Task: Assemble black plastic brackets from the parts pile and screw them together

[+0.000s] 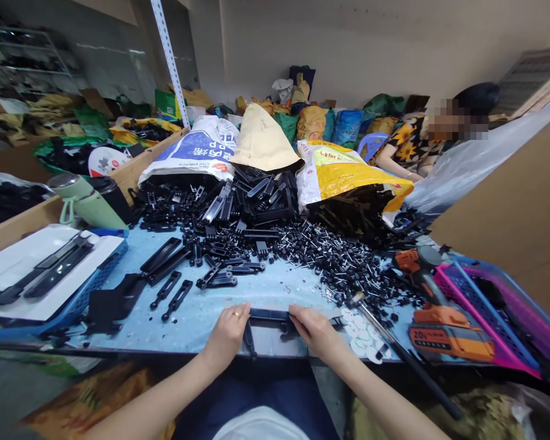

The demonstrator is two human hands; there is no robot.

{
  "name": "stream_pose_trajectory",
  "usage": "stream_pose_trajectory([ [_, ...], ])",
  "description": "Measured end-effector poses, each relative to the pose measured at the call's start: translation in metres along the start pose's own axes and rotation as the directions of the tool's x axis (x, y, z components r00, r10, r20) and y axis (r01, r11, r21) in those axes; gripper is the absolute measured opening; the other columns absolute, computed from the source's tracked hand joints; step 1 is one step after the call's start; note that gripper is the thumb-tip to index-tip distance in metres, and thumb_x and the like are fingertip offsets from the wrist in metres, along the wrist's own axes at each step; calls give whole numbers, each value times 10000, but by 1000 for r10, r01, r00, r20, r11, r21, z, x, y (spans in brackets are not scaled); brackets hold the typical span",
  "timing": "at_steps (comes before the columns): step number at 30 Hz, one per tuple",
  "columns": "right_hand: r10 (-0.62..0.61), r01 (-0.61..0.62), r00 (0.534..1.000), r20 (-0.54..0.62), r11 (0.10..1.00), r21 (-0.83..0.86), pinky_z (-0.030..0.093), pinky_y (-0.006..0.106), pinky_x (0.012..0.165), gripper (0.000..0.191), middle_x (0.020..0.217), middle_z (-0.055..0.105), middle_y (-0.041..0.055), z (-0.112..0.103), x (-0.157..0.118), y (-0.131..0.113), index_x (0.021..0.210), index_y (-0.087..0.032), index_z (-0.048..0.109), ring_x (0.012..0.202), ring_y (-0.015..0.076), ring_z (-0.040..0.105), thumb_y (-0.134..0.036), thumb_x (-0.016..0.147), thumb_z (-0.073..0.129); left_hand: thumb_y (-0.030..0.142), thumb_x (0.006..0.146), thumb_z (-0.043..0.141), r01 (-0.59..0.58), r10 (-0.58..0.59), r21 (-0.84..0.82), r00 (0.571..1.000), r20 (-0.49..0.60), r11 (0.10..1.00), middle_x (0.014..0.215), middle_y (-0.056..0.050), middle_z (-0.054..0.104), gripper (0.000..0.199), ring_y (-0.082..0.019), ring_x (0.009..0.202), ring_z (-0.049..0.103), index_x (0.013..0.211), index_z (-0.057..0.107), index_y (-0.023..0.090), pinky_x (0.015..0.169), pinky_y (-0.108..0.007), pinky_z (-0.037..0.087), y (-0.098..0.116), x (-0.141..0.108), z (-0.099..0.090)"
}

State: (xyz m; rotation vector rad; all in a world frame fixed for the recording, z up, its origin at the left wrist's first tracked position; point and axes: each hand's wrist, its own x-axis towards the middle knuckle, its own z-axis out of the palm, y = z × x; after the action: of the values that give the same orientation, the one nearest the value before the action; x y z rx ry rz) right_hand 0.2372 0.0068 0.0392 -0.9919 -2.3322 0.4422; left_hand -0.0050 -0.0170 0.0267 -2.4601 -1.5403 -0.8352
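Near the front edge of the blue-topped table, a long black plastic part [270, 315] is held crosswise between my two hands. My left hand [229, 333], with a ring on one finger, pinches its left end. Its right end is gripped by my right hand [318, 333]. Thinner black pieces hang below the bar at both ends; how they join it is partly hidden by my fingers. Beyond my hands lie several black link-shaped parts [229, 272] and two more single links [177, 299]. Small white discs [361, 335] lie just right of my right hand.
Sacks [266, 137] spill black parts along the back. A heap of small pins [334, 256] spreads forward. An orange cordless drill [451, 333], a hammer-like tool with a dark handle [407, 360] and a pink basket [481, 318] occupy the right. A co-worker [412, 146] sits behind.
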Motion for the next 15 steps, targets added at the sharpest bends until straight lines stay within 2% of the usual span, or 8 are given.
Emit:
stream_pose_trajectory([
  [2,-23,23,999,-30,1000,9,467,314,847,268,1058,611,83,1,-3,3,1113,-184,526,986,171,562,-180,874,403,108,855,371,-68,67,52,998,24,996,887,-105,634,270,-204,838,596,1068,534,137,714,-357,475,-1,-3,-1],
  [4,-19,21,998,-52,999,27,459,327,850,279,1086,600,86,2,-7,8,1125,-193,532,999,179,552,-211,862,442,114,851,390,-79,75,86,996,53,993,922,-101,640,277,-212,895,588,1085,533,153,749,-374,455,-2,-5,-3],
  [7,-21,21,1000,-18,999,32,454,348,816,340,1070,608,83,0,-13,17,1167,-214,507,962,192,555,-296,837,502,166,844,428,-96,94,136,995,21,986,1061,-119,607,295,-263,1051,516,1126,514,154,871,-466,374,-2,-5,-8],
  [9,-60,61,996,68,998,-20,442,353,806,396,1078,602,84,-3,-16,23,1205,-227,475,952,196,548,-344,828,511,197,847,428,-205,202,113,979,39,972,1154,-121,559,329,-272,1133,449,1167,483,151,946,-498,297,2,-1,-8],
  [11,-71,91,986,148,987,-132,428,356,793,435,1096,583,98,-7,-17,30,1213,-230,471,952,208,536,-406,817,509,218,854,415,-352,346,31,931,118,936,1206,-120,522,360,-253,1159,424,1203,449,138,973,-460,285,7,6,-3],
  [13,-31,77,984,173,960,-270,431,336,718,435,980,609,118,-9,-16,38,1101,-187,563,858,217,554,-489,794,498,269,855,421,-414,413,-38,890,195,910,1197,-138,522,390,-243,1103,470,1211,434,111,912,-403,362,14,19,7],
  [15,23,31,989,143,930,-367,412,296,599,463,744,611,106,-12,-12,44,837,-135,640,682,200,556,-559,778,464,354,850,425,-361,362,-47,901,240,931,1062,-153,589,398,-243,951,550,1142,490,91,769,-367,434,19,34,18],
])
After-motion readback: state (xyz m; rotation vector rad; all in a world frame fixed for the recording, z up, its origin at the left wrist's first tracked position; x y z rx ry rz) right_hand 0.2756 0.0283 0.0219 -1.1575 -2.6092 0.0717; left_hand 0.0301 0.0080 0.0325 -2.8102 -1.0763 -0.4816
